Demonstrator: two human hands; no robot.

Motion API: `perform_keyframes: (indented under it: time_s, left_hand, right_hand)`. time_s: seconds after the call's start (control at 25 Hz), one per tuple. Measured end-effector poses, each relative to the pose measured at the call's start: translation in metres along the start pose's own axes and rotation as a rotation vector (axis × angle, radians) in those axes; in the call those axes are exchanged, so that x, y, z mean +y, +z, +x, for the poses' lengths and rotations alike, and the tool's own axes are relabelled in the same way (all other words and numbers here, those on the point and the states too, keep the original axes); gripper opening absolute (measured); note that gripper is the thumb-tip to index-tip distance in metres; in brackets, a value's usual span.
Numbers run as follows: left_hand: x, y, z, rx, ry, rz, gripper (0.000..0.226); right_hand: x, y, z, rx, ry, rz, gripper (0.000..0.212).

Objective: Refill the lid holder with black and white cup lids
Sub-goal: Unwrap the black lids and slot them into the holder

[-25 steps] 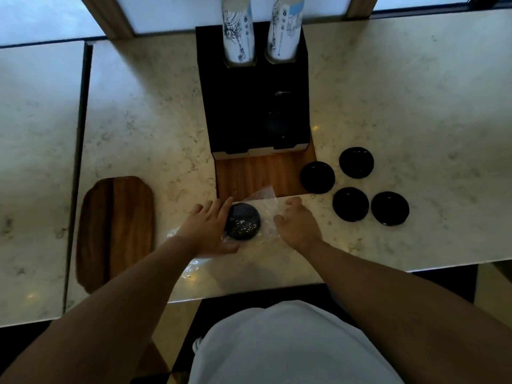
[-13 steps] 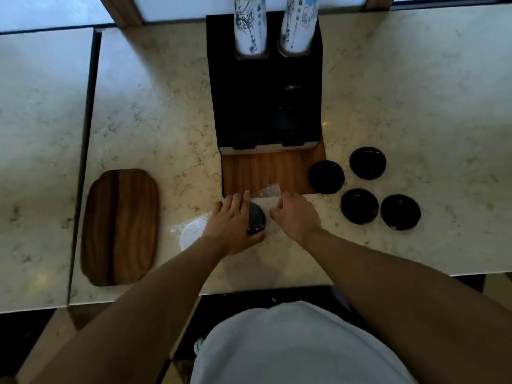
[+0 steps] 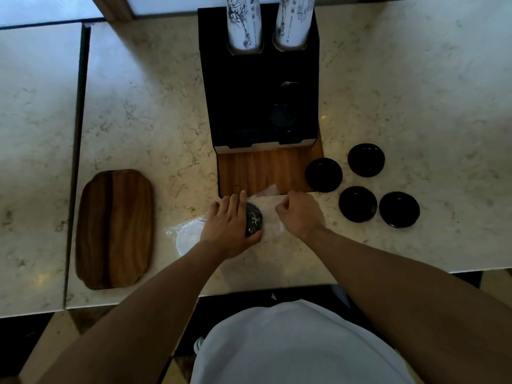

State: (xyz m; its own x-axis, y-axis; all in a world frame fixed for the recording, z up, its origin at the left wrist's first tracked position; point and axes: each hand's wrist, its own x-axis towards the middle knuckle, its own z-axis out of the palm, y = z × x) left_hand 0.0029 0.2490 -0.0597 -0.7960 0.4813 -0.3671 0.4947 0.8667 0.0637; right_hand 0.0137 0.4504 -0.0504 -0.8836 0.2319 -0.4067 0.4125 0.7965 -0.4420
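A clear plastic sleeve of lids (image 3: 270, 220) lies on the marble counter near its front edge. A stack of black lids (image 3: 254, 219) shows inside it, and white lids (image 3: 188, 236) show at its left end. My left hand (image 3: 230, 225) lies over the stack and grips it through the plastic. My right hand (image 3: 300, 214) is fisted on the sleeve's right end. The black lid holder (image 3: 260, 87) stands behind on a wooden base (image 3: 263, 170), with a dark lid (image 3: 282, 117) visible in its right slot. Several loose black lids (image 3: 323, 174) lie to the right.
Two stacks of printed paper cups (image 3: 243, 23) stand in the back of the holder. A wooden tray (image 3: 115, 228) lies at the left. A seam (image 3: 76, 162) separates a second counter on the far left. The counter's front edge runs just below my hands.
My left hand has slid right over the black lid stack, covering most of it. My right hand has closed on the plastic. The white lids now show at the left.
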Motion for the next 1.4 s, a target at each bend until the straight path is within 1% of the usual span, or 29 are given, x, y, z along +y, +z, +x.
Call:
perform_keyframes:
  time_s: [0.12, 0.24, 0.44, 0.52, 0.6, 0.68, 0.76, 0.84, 0.88, 0.96, 1.08, 1.12, 1.16, 1.28, 1.4]
  left_hand:
    - [0.0, 0.0, -0.001, -0.002, -0.007, -0.006, 0.108]
    - [0.0, 0.0, -0.002, -0.01, -0.013, -0.004, 0.109]
    - [-0.001, -0.002, -0.002, 0.007, -0.002, -0.025, 0.11]
    - [-0.002, -0.003, -0.002, -0.007, -0.007, -0.043, 0.113]
    - [-0.002, -0.003, -0.002, -0.014, -0.016, -0.075, 0.119]
    - [-0.003, -0.005, -0.003, -0.007, -0.016, -0.103, 0.125]
    - [-0.004, -0.006, -0.004, 0.013, -0.005, -0.105, 0.129]
    - [-0.007, -0.007, -0.006, 0.037, -0.006, -0.089, 0.133]
    - [-0.008, -0.008, -0.006, 0.038, -0.012, -0.08, 0.135]
    - [-0.013, -0.007, -0.01, 0.03, -0.035, -0.065, 0.137]
    - [-0.02, -0.004, -0.016, 0.018, -0.065, -0.044, 0.137]
    - [-0.022, -0.004, -0.018, 0.014, -0.072, -0.049, 0.136]
    - [-0.024, -0.004, -0.019, 0.013, -0.075, -0.056, 0.133]
    - [-0.029, -0.006, -0.021, -0.005, -0.062, -0.058, 0.124]
    - [-0.033, -0.007, -0.023, -0.007, -0.058, -0.057, 0.109]
  right_hand:
    - [0.017, -0.012, 0.002, 0.024, 0.043, 0.023, 0.017]
    - [0.028, -0.02, 0.003, 0.009, 0.052, -0.01, 0.019]
    - [0.026, -0.018, 0.001, 0.008, 0.085, -0.014, 0.021]
    - [0.024, -0.02, -0.001, 0.05, 0.088, 0.038, 0.019]
    - [0.02, -0.023, -0.005, 0.137, 0.025, 0.096, 0.016]
    - [0.015, -0.023, -0.005, 0.183, -0.132, 0.094, 0.012]
    - [0.011, -0.017, -0.002, 0.123, -0.218, 0.024, 0.015]
    - [0.009, -0.008, 0.003, 0.044, -0.183, -0.053, 0.02]
    - [0.008, -0.005, 0.005, 0.014, -0.132, -0.042, 0.021]
    - [0.005, -0.003, 0.01, -0.065, -0.018, 0.076, 0.022]
    - [0.002, -0.004, 0.016, -0.244, 0.198, 0.419, 0.025]
    - [0.0, -0.004, 0.015, -0.278, 0.254, 0.529, 0.024]
    - [-0.001, -0.004, 0.014, -0.29, 0.283, 0.598, 0.023]
    - [-0.003, -0.006, 0.01, -0.308, 0.272, 0.639, 0.024]
    - [-0.01, -0.009, 0.003, -0.331, 0.3, 0.751, 0.02]
